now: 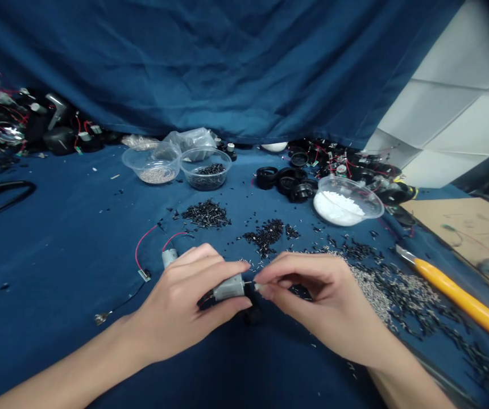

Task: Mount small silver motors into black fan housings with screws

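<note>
My left hand (185, 301) grips a small silver DC motor (228, 287) between thumb and fingers, with its dark end sticking out to the left. My right hand (313, 301) pinches a tiny part (256, 287) at the motor's thin shaft, and the fingertips hide most of it. A second silver motor (169, 257) with thin red wires (146, 244) lies just beyond my left hand. Black pieces and metal pins (381, 289) spread out under and past my right hand. A dark object (253, 314) sits below the motor.
Blue cloth covers the table (57, 272) and hangs behind it. Plastic bowls hold metal pins (156, 175), black pieces (204, 177) and white granules (337, 207). Black wheels (289, 183) and wired assemblies (27, 122) lie at the back. A yellow utility knife (461, 298) lies at right, by cardboard (470, 227).
</note>
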